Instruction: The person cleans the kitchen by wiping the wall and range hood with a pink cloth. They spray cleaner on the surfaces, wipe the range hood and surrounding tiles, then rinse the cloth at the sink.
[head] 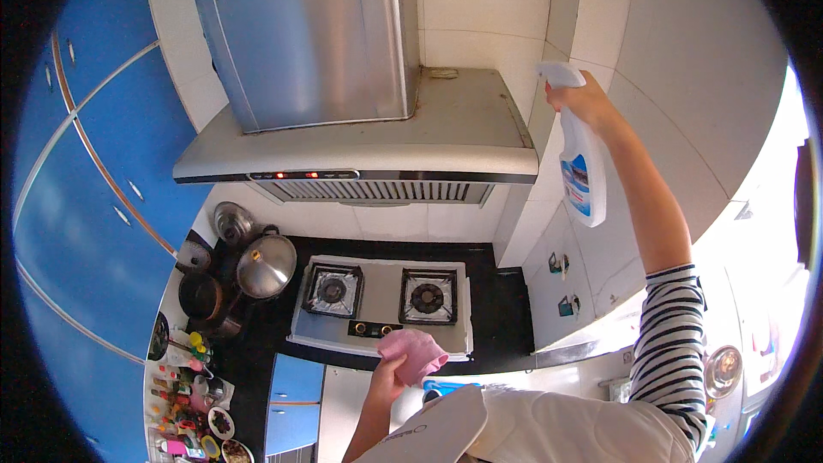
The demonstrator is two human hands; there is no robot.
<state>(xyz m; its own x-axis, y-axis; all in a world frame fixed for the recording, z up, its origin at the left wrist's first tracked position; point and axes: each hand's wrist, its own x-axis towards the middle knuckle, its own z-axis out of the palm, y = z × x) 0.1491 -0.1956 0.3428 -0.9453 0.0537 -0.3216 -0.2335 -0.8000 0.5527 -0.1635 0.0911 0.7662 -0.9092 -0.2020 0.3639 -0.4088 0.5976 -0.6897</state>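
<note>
My right hand (582,99) is raised and grips a white trigger spray bottle (586,173) by its neck, below the sprayer head. The bottle bears a blue label and hangs upright beside the right end of the range hood (360,154), not touching it. Its nozzle points left, towards the top of the hood. Low in front of my body, my left hand (389,378) holds a bunched pink cloth (413,355). That cloth appears over the front edge of the two-burner gas stove (380,276); whether it touches the stove I cannot tell.
Red lights glow on the hood's control strip (302,175). A lidded metal pan (266,266) and dark pots (200,296) stand left of the stove. Condiment bottles and bowls (221,423) crowd the counter's left. Blue cabinets (96,173) line the left; a tiled wall (681,77) bounds the right.
</note>
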